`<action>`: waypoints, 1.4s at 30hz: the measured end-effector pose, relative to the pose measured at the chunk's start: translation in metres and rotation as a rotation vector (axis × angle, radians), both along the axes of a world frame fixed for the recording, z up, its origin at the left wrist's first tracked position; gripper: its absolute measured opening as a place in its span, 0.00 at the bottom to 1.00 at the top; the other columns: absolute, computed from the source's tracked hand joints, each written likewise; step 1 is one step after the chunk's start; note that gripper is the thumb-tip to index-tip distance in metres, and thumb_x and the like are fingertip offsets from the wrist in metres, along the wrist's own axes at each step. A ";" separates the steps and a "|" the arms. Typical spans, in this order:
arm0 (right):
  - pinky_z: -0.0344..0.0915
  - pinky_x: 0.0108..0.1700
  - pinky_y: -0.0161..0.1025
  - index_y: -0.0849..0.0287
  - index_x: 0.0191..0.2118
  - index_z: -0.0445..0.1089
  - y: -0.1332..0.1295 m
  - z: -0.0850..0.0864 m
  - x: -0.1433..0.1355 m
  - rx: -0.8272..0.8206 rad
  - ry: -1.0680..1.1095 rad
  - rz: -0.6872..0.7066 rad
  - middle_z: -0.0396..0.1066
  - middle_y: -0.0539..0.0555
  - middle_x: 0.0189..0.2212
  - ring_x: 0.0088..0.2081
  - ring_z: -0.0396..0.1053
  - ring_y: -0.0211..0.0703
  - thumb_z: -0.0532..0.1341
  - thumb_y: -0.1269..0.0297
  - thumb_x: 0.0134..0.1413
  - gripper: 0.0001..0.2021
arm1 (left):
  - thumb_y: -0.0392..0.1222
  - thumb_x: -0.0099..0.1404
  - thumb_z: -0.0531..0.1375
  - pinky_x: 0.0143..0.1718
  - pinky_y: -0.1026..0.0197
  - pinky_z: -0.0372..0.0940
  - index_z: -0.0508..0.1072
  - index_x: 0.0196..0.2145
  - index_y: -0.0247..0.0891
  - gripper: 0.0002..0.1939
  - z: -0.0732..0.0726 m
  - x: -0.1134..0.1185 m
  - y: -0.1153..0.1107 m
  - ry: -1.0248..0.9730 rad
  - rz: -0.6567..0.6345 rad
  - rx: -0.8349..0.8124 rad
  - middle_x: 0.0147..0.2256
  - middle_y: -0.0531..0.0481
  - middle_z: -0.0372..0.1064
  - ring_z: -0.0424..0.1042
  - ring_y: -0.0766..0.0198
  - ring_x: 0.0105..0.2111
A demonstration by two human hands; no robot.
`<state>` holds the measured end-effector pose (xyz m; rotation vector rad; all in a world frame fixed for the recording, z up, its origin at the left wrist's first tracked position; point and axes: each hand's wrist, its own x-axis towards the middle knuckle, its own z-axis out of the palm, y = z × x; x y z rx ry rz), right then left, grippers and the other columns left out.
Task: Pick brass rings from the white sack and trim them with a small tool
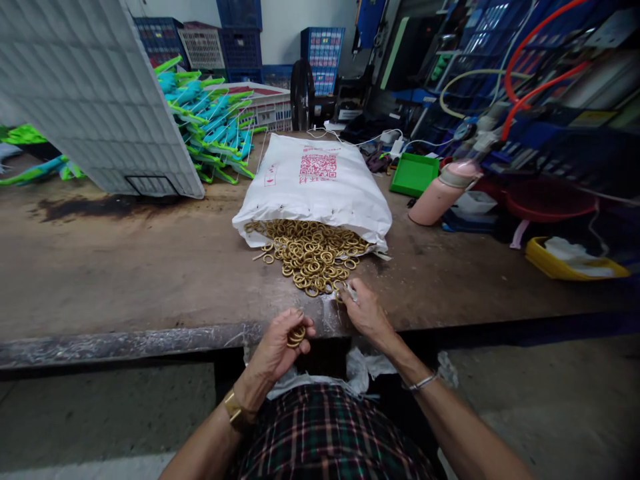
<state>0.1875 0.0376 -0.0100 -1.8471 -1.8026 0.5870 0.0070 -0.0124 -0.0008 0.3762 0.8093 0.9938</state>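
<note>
Gold-coloured rings [306, 252], picking by hand.
Remotely, I see left hand [273, 350] holding several; right hand [369, 312] narrow at their near edge, grip unclear. Separating one calls for fine pinching.

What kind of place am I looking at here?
Probably a small workshop: a sack spilling brass-coloured rings on a worn bench, with stacked plastic crates behind.

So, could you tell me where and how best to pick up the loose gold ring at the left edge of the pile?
I'd pinch the near rim of that ring between thumb and fingertip, coming from the front and above. It looks to lie flat, with its near side free of the pile, while the sack sits behind.
</note>
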 end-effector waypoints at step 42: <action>0.51 0.23 0.31 0.58 0.17 0.58 -0.016 0.002 -0.053 -0.287 0.649 0.152 0.55 0.44 0.13 0.18 0.53 0.32 0.50 0.61 0.50 0.14 | 0.52 0.56 0.58 0.12 0.73 0.42 0.61 0.29 0.37 0.15 -0.002 -0.005 -0.001 0.262 -0.097 0.174 0.20 0.58 0.58 0.50 0.77 0.14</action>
